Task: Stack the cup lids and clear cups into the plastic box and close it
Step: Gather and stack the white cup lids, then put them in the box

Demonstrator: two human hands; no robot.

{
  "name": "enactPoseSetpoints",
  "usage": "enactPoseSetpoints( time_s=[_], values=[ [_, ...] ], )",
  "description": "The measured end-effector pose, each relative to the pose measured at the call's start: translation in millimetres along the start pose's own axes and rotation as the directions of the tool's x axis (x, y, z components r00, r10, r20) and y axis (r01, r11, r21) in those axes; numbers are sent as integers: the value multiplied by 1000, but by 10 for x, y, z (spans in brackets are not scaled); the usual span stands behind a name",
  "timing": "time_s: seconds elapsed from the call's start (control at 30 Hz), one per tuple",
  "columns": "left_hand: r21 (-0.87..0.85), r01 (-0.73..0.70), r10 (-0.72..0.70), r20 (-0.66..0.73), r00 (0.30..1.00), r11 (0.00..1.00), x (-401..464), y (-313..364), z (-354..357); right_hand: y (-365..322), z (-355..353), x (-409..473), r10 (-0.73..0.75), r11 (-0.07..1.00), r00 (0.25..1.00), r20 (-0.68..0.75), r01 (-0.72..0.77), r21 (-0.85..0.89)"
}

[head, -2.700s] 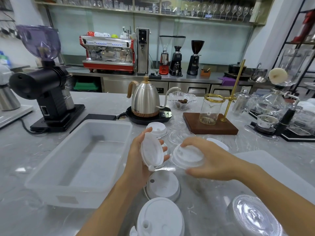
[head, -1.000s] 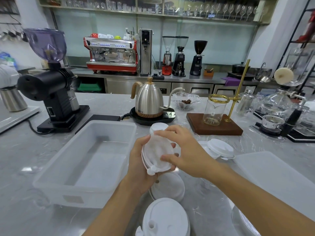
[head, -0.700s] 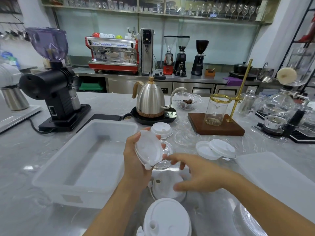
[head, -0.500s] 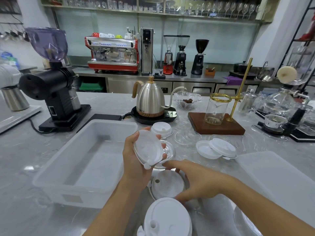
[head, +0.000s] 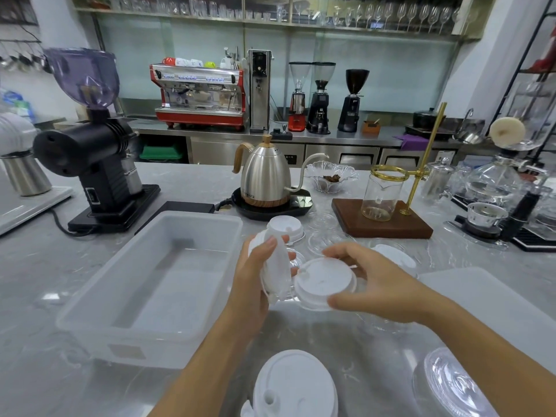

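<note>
The box (head: 156,284) sits open on the counter (head: 36,272), with nothing in it, its cover (head: 493,299) lying flat to the right. Just right of the box, the left hand (head: 255,278) clasps a stack of lids (head: 275,272) on edge, while the right hand (head: 367,278) pinches one white lid (head: 325,281) by its rim, touching the stack. More white lids (head: 296,386) and clear lids (head: 451,383) lie loose around
</note>
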State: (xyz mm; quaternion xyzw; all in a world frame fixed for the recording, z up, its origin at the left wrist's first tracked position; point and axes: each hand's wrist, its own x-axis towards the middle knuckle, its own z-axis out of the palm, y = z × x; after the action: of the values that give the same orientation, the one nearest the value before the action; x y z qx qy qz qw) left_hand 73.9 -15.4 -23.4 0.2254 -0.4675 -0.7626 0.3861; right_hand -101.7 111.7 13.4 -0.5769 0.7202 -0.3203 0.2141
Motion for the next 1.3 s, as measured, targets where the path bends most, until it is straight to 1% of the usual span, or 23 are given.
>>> enactPoseSetpoints(
  time_s=[0.07,0.13,0.2,0.3,0.4,0.47,0.57,0.63,0.77,0.93,1.07,1.2,1.3],
  values=[
    [36,30,-32,51,998,999,-35,-2,13,-56,-52,6,-11,998,1000,-17,12,61],
    [16,57,-59,128,990,998,-60,-9,31,-113,-60,16,-21,991,1000,-19,24,132],
    [15,12,-15,160,987,1000,-62,-32,40,-158,-27,37,-30,971,999,-26,36,237],
    [-2,-11,11,214,977,1000,-78,-64,44,-222,56,83,-16,911,995,-96,54,409],
    [46,-52,40,230,972,998,-68,-83,30,-293,125,133,26,867,989,-149,52,496],
    [81,-74,54,222,973,994,-49,-87,28,-340,154,163,50,846,988,-147,36,533],
    [104,-84,57,237,970,991,-26,-102,32,-424,206,198,56,832,992,-111,15,554],
    [99,-95,70,233,970,991,-17,-120,36,-474,254,227,69,837,991,-116,6,547],
    [53,-93,80,202,976,994,-21,-144,65,-536,341,305,165,864,974,-156,-67,498],
    [117,-132,107,197,975,984,-73,-143,97,-557,416,343,239,861,958,-159,-133,491],
    [170,-171,134,208,969,971,-83,-141,109,-564,399,359,277,833,955,-108,-182,523],
    [186,-167,130,197,972,968,-97,-139,125,-559,328,333,301,782,952,-44,-221,583],
    [194,-170,131,197,972,966,-95,-138,141,-563,308,313,317,766,948,-19,-245,594]
  ],
)
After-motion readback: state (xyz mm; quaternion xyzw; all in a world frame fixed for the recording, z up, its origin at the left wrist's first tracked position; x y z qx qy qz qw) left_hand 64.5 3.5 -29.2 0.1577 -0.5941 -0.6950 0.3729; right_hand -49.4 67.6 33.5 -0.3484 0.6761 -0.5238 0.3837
